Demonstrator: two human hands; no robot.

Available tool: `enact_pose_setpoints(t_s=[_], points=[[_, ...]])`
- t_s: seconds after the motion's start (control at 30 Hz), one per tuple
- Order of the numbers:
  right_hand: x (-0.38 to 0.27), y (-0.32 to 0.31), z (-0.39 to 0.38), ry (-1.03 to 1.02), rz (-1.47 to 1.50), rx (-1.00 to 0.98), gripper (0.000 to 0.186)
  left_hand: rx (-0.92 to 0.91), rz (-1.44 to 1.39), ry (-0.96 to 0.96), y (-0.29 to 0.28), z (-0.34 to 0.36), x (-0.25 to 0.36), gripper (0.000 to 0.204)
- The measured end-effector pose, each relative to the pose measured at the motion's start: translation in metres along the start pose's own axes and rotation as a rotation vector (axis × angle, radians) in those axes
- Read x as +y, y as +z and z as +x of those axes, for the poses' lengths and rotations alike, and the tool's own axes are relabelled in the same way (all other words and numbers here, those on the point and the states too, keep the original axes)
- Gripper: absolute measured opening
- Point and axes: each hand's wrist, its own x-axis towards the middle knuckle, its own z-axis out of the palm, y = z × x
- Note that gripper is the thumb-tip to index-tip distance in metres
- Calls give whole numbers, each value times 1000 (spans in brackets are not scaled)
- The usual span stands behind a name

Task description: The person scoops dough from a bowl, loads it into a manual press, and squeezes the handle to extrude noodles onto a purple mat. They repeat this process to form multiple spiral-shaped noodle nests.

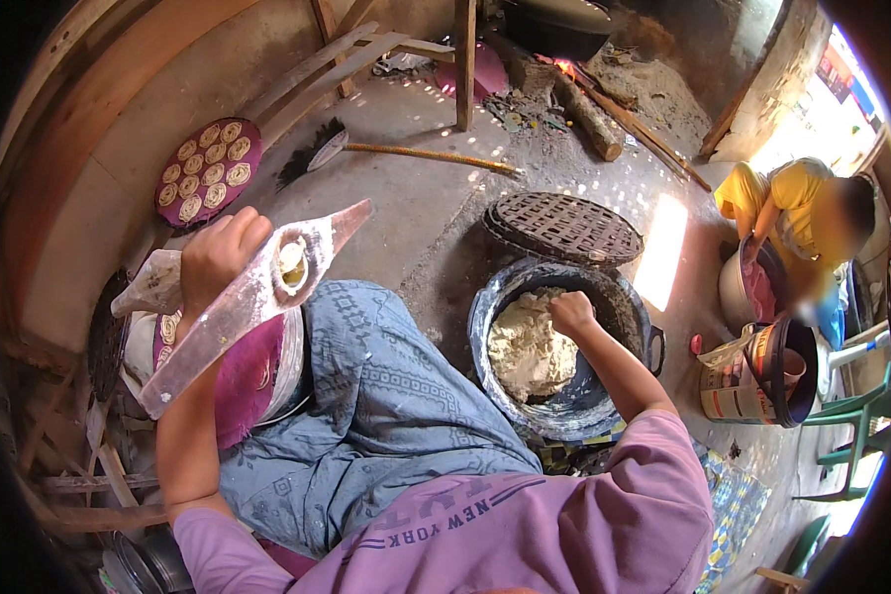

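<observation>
My left hand (223,255) is closed round a wooden dough press (238,312), a long flour-dusted bar, above a pink round mat (240,386). Pale dough (291,259) sits in the round hole at its middle. A second wooden piece (153,284) shows behind that wrist, partly hidden. To the right, my right hand (572,315) is closed in the large pale dough lump (530,346), its fingertips hidden. The lump lies in a dark, flour-smeared tub (612,428) beside my knee.
A pink round mat (172,178) with several dough coils lies far left. Near the tub are a woven lid (564,230) and a bucket (728,391). A broom (416,156) lies ahead. Burning wood (589,114) sits under a dark pan (559,28). A person in yellow (797,193) bends over a basin.
</observation>
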Motion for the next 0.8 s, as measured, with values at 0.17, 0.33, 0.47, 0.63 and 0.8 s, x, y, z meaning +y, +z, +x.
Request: enact_pose_setpoints(t_s=[0.17, 0.33, 0.47, 0.63, 0.8], points=[[-26, -10, -22, 6, 76, 15, 16, 66, -56, 67, 21, 18, 16, 21], [-33, -71, -78, 106, 290, -73, 21, 49, -139, 138, 54, 33, 39, 18], [-4, -168, -134, 134, 542, 23, 25, 49, -163, 184, 69, 44, 56, 16], [14, -281, -176, 12, 918, 189, 30, 95, -288, 117, 59, 65, 65, 18], [-16, -308, -161, -166, 1527, 470, 37, 281, -550, -39, 32, 101, 95, 23]])
